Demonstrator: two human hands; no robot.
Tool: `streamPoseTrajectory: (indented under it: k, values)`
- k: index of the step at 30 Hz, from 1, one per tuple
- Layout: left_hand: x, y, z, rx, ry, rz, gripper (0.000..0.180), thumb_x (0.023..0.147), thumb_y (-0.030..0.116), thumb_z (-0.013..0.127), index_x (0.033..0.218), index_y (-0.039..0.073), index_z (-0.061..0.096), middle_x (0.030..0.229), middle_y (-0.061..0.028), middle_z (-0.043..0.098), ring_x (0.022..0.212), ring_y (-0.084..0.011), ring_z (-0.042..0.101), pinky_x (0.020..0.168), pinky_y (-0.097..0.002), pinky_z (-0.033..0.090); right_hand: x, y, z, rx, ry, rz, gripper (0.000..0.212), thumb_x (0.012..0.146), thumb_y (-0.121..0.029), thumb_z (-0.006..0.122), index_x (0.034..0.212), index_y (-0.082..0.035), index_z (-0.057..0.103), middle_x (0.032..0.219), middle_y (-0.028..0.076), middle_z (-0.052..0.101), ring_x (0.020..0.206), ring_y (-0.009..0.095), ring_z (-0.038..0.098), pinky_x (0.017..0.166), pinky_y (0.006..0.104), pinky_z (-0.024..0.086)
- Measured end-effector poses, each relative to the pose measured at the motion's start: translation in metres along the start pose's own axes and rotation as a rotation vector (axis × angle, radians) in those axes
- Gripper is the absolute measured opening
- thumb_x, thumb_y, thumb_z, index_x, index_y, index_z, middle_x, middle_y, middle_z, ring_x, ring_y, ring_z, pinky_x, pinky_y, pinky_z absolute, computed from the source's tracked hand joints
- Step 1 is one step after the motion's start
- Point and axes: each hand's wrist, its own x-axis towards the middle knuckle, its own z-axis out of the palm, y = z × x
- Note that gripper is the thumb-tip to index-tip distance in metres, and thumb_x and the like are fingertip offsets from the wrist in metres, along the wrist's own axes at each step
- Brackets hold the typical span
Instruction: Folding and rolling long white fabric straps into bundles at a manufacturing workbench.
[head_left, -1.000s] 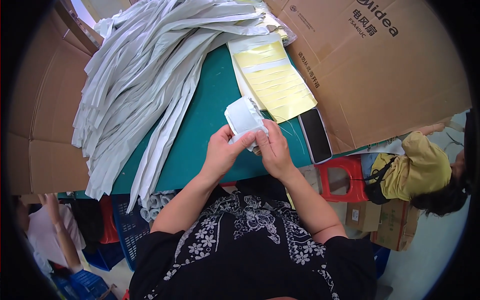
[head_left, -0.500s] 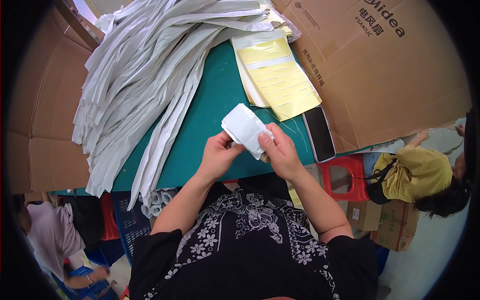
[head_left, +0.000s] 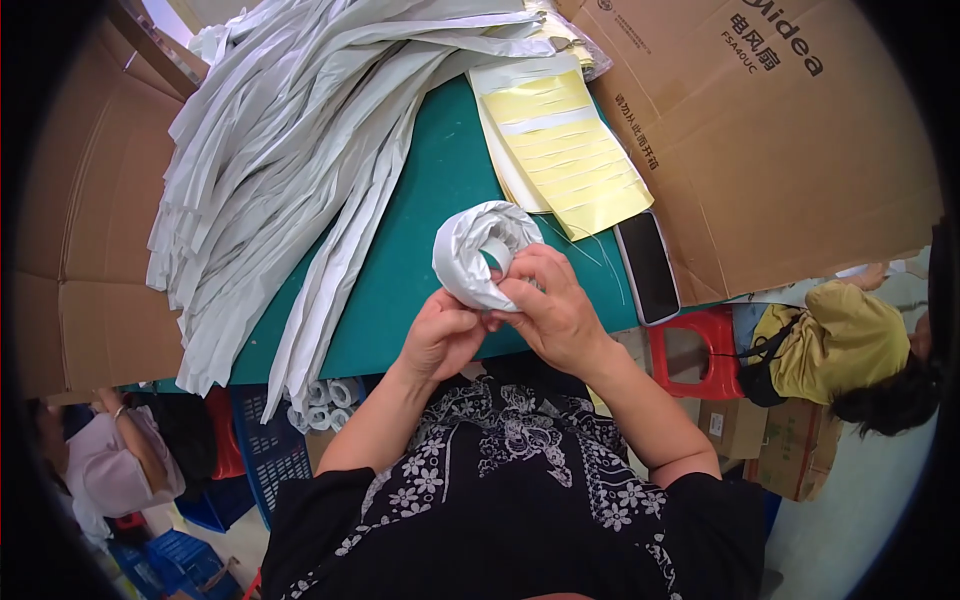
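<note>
A white ring-shaped roll with a crinkled face and a round hole is held up over the near part of the green table. My right hand grips its right side, with fingers bent at the hole and the lower rim. Below the roll, my left hand is closed, its thumb and fingertips pinching the bottom edge. Just beyond the roll lie yellow slit sheets stacked over white ones. A heap of long white strips covers the table's left side, some hanging over the near edge.
A phone lies at the table's right, beside a large cardboard sheet. More cardboard stands at left. Near my left arm, a blue crate sits by several white rolls. People sit at both sides; a red stool is at right.
The roll has been turned: its flat outer side faced up before, and now its crinkled face and hole show. My right fingers have shifted to the hole. The person at left has moved an arm.
</note>
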Motion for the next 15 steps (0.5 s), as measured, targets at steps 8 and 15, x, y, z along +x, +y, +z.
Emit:
streamPoseTrajectory:
  k: [8, 15]
  values:
    - [0.003, 0.005, 0.005, -0.08, -0.124, -0.058, 0.079, 0.064, 0.018, 0.08, 0.131, 0.01, 0.039, 0.123, -0.0036, 0.049, 0.115, -0.0195, 0.047, 0.099, -0.0342, 0.036, 0.01, -0.011, -0.004, 0.086, 0.194, 0.128, 0.05, 0.061, -0.014, 0.08, 0.103, -0.007, 0.054, 0.117, 0.015, 0.044, 0.104, 0.025, 0.051, 0.08, 0.0338, 0.046]
    - [0.011, 0.001, 0.013, 0.136, 0.159, 0.106, 0.058, 0.071, 0.025, 0.077, 0.117, 0.006, 0.048, 0.113, -0.0041, 0.051, 0.106, -0.0171, 0.05, 0.091, -0.0319, 0.04, -0.001, 0.008, 0.005, 0.065, 0.144, 0.208, 0.025, 0.068, -0.013, 0.075, 0.091, -0.005, 0.068, 0.104, 0.011, 0.054, 0.082, 0.023, 0.059, 0.07, 0.0299, 0.049]
